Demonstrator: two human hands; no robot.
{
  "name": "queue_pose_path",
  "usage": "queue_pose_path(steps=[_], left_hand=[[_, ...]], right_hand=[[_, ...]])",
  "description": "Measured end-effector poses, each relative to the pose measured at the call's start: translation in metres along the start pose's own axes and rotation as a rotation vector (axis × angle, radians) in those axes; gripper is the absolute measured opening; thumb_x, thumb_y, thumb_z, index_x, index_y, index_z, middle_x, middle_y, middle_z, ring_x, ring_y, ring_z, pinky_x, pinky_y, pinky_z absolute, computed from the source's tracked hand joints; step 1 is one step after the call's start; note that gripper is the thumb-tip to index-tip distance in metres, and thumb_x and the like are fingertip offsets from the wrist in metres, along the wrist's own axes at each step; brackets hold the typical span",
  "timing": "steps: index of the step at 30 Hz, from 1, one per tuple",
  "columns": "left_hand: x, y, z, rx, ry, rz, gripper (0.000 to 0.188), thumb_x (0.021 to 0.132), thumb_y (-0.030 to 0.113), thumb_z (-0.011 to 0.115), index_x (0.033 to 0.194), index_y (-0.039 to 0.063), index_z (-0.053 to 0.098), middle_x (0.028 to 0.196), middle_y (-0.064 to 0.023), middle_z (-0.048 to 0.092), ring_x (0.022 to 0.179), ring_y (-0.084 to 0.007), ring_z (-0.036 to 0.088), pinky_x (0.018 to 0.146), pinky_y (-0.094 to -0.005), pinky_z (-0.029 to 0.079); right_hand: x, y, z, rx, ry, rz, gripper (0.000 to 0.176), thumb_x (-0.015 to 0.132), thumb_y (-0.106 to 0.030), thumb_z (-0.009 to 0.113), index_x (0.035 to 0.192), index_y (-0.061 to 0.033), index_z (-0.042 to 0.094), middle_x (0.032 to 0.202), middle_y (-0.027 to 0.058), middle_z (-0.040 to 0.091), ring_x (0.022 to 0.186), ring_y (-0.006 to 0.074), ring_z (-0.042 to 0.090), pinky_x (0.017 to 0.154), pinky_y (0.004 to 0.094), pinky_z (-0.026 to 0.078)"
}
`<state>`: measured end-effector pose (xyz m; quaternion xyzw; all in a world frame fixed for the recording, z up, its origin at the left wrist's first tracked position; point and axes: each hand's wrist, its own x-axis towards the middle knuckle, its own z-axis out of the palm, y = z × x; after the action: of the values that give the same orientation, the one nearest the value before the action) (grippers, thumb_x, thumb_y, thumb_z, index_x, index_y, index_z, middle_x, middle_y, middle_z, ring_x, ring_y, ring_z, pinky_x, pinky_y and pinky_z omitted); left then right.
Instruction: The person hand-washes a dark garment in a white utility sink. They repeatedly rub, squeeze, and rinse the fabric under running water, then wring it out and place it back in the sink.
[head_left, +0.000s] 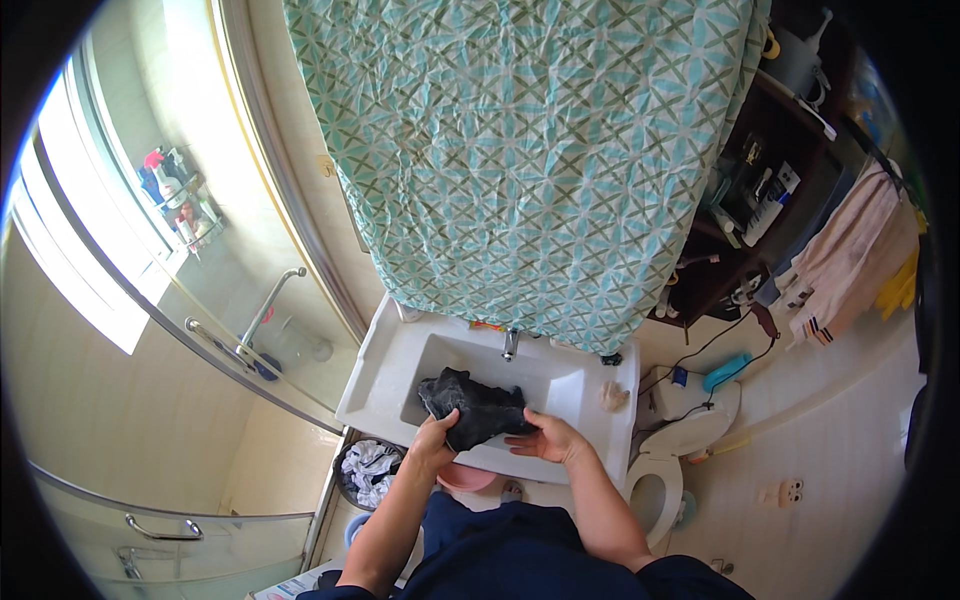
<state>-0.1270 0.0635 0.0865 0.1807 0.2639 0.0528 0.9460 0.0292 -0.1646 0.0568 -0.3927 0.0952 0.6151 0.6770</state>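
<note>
A dark, crumpled cloth (480, 412) is stretched between my two hands over the front of a white washbasin (566, 397). My left hand (435, 439) grips its left end, the thumb on top. At the cloth's right end my right hand (547, 437) pinches it under the thumb, the other fingers partly spread below. Part of the cloth hangs down inside the basin. Behind it stands a chrome faucet (511, 345). On the right of the counter lie a beige crumpled item (613, 396) and a small black item (611, 360).
A patterned teal and white cloth (517, 165) hangs over the counter's back. Below the counter's left front are a laundry basket (337, 469) with clothes and a pink basin (465, 478). A toilet (675, 487) stands right, a glass shower enclosure (270, 337) left.
</note>
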Motion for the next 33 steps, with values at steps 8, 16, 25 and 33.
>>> queue_pose_path(steps=[8, 16, 25, 33], left_hand=[[0.015, -0.071, -0.023, -0.038, 0.234, -0.066, 0.032, 0.105, 0.007, 0.05, 0.135, -0.003, 0.05, 0.129, -0.0216, 0.062, 0.115, -0.0388, 0.065, 0.101, -0.0569, 0.053], [0.08, -0.116, -0.012, -0.06, 0.404, 0.072, 0.039, 0.1, 0.042, 0.057, 0.107, 0.005, 0.063, 0.102, -0.0099, 0.067, 0.096, -0.0247, 0.067, 0.085, -0.0429, 0.054], [0.083, -0.095, 0.045, 0.443, 0.566, 0.378, 0.063, 0.097, 0.037, 0.068, 0.132, -0.014, 0.056, 0.119, -0.0135, 0.066, 0.099, -0.0229, 0.064, 0.088, -0.0354, 0.052], [0.095, -0.074, 0.042, 0.291, 0.601, 0.302, 0.061, 0.095, 0.048, 0.067, 0.102, -0.013, 0.068, 0.105, -0.013, 0.069, 0.094, -0.0198, 0.061, 0.085, -0.0382, 0.051]], right_hand=[[0.042, 0.025, -0.033, 0.101, 0.607, -0.418, 0.015, 0.098, -0.011, 0.062, 0.112, -0.0081, 0.064, 0.109, 0.0129, 0.065, 0.093, 0.0267, 0.067, 0.08, 0.0406, 0.059], [0.054, 0.005, 0.096, -1.412, 0.509, -0.807, 0.046, 0.1, -0.04, 0.054, 0.087, 0.0022, 0.069, 0.079, 0.025, 0.069, 0.075, 0.0403, 0.068, 0.072, 0.0435, 0.054], [0.072, -0.016, 0.081, -1.256, 0.598, -0.65, 0.055, 0.099, -0.042, 0.053, 0.077, 0.0054, 0.07, 0.076, 0.0279, 0.069, 0.073, 0.0399, 0.07, 0.069, 0.0501, 0.052], [0.091, -0.03, 0.073, -1.34, 0.586, -0.469, 0.054, 0.099, -0.04, 0.049, 0.079, 0.007, 0.066, 0.084, 0.0293, 0.069, 0.073, 0.0428, 0.07, 0.064, 0.0545, 0.049]])
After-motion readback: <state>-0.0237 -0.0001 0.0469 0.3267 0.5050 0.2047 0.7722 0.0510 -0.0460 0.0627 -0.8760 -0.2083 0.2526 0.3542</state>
